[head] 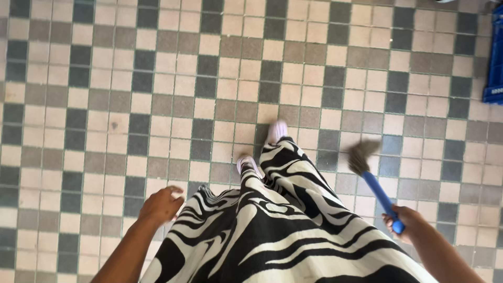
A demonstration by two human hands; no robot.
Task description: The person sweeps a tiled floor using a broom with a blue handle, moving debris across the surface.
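A blue crate (494,63) is sitting at two o'clock — cut off by the edge, its contents hidden. The right hand (407,221) is clamping the brush (373,181) by its blue handle at four o'clock, bristles blurring over the tiled floor (157,78). The left hand (161,204) is hanging loosely curled, holding nothing, beside the striped skirt (272,230) — shoes (276,131) partly hidden.

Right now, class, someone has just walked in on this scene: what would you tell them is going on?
A person in a black-and-white patterned skirt stands on a checked tile floor, seen from above. The right hand grips the blue handle of a small broom, whose blurred bristles are down near the tiles beside the person's feet. The left hand is loosely curled and holds nothing, hanging beside the skirt. A blue crate sits at the far right edge.
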